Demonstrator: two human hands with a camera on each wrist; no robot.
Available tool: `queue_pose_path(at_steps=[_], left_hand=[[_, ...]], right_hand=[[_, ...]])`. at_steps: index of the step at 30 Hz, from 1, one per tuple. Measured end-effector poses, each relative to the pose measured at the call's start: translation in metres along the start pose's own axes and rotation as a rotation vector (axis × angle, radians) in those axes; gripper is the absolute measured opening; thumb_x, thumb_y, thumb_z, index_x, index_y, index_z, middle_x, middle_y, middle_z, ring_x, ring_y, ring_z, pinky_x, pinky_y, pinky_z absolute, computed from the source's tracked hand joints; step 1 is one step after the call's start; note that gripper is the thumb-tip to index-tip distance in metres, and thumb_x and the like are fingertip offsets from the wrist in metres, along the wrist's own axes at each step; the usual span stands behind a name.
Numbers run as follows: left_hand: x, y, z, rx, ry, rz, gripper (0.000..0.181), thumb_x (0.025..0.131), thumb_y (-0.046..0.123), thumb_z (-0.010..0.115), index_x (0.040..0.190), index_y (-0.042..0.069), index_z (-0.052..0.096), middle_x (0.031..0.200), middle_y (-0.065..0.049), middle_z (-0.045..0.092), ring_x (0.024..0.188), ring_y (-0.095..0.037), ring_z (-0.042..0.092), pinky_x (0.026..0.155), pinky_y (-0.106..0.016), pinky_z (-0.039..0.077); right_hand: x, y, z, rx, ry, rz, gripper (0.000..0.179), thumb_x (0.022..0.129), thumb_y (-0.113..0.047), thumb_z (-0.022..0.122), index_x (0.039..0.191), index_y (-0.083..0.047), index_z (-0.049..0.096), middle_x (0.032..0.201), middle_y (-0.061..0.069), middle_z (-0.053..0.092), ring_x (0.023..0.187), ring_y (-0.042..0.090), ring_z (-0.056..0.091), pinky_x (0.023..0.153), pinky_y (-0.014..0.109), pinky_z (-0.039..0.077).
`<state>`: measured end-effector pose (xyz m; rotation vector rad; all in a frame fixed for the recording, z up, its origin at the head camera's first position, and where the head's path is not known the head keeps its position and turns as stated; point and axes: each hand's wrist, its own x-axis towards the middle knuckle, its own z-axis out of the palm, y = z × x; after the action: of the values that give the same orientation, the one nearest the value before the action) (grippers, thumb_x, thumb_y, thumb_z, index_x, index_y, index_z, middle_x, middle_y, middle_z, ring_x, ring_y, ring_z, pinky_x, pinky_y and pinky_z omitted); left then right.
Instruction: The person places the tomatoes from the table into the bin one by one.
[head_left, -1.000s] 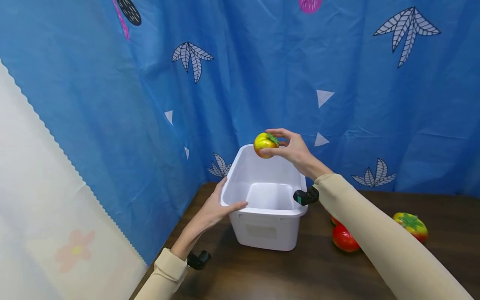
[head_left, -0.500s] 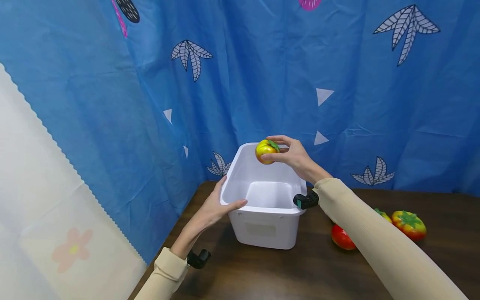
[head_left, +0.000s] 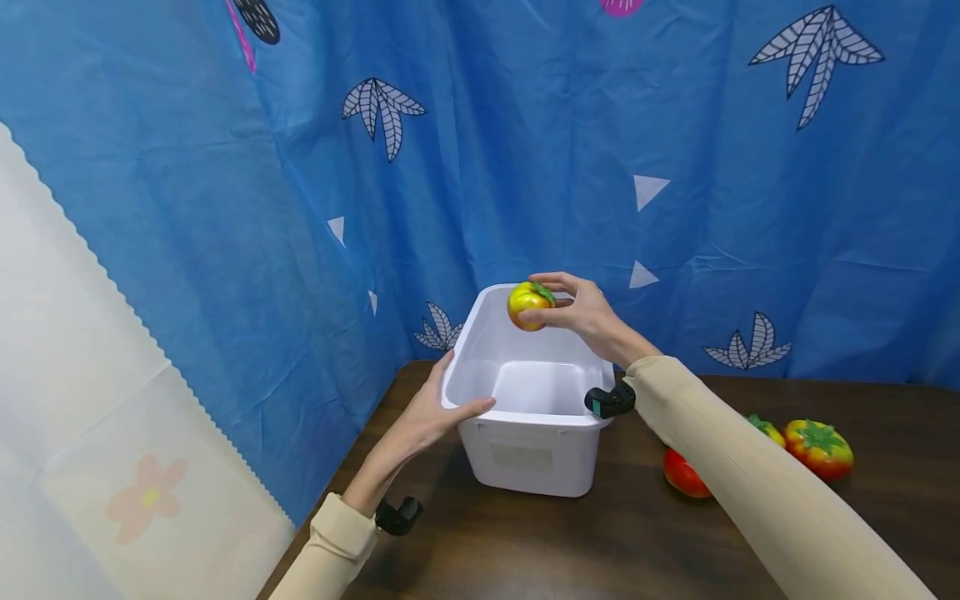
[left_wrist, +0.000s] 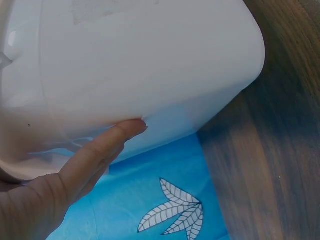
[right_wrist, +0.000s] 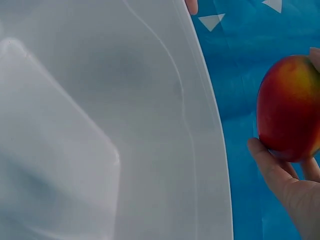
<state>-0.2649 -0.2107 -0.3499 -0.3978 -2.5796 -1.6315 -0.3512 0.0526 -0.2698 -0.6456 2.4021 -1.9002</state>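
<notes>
My right hand (head_left: 588,315) holds a yellow-and-red persimmon (head_left: 528,307) with a green leafy top, thumb on the near side and fingers over the far side. It is above the far part of a white plastic bin (head_left: 527,457). In the right wrist view the persimmon's red underside (right_wrist: 285,110) shows beside the bin's wall (right_wrist: 205,150). My left hand (head_left: 423,417) grips the bin's near left corner, with its thumb over the rim. Outstretched fingers (left_wrist: 100,152) lie along the bin's outer side in the left wrist view. Inside the bin a bare floor shows.
To the right on the dark wooden table (head_left: 600,550) lie a red fruit (head_left: 684,475) and a yellow-red persimmon (head_left: 819,450); another yellow one (head_left: 767,429) is partly behind my right sleeve. A blue curtain (head_left: 525,167) hangs behind the bin.
My right hand has come down slightly with the persimmon toward the bin's opening, then shifted a touch left. The left hand and the bin stay in place.
</notes>
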Motion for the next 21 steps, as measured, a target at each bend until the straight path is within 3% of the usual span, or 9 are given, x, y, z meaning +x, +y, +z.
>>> queue_pose_path(at_steps=[10,21], left_hand=[[0.002,0.002,0.002,0.005,0.019,0.004,0.103,0.088,0.039,0.084,0.165,0.011,0.021,0.154,-0.021,0.046,0.128,-0.041,0.058,0.102,-0.057,0.054],[0.002,0.001,0.0,0.011,0.011,-0.008,0.105,0.087,0.042,0.084,0.165,0.011,0.021,0.156,-0.021,0.044,0.13,-0.043,0.056,0.104,-0.058,0.053]], right_hand=[[-0.004,-0.004,-0.003,0.069,-0.011,0.01,0.072,0.092,-0.012,0.081,0.155,-0.007,0.047,0.157,0.022,0.045,0.142,0.04,0.049,0.109,0.054,0.049],[-0.015,-0.006,-0.008,0.086,-0.049,0.007,0.075,0.093,-0.01,0.079,0.158,-0.008,0.043,0.158,0.02,0.045,0.139,0.04,0.053,0.108,0.052,0.051]])
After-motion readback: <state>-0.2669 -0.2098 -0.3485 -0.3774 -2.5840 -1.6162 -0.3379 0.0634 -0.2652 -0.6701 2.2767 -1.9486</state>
